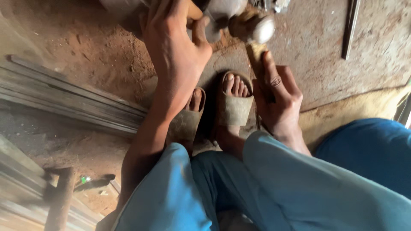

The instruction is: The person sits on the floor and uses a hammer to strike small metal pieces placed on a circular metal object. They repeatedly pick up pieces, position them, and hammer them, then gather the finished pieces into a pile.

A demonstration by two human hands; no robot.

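Observation:
My right hand (280, 100) grips the wooden handle of a hammer (252, 28), whose rounded metal head is blurred near the top of the view. My left hand (175, 47) reaches forward at the top centre, fingers curled over a grey metal piece (218, 15) that is mostly hidden by the hand and cut off by the frame edge. The hammer head is right beside that piece. Below the hands are my two feet in tan slide sandals (233, 107) on the dirt floor, and my blue trouser legs fill the lower view.
A stack of long grey metal bars (64, 96) lies on the left. More strips and a rusty rod (60, 201) sit at the lower left. A dark flat metal bar (351, 28) lies on the concrete at the upper right. Reddish dirt covers the ground.

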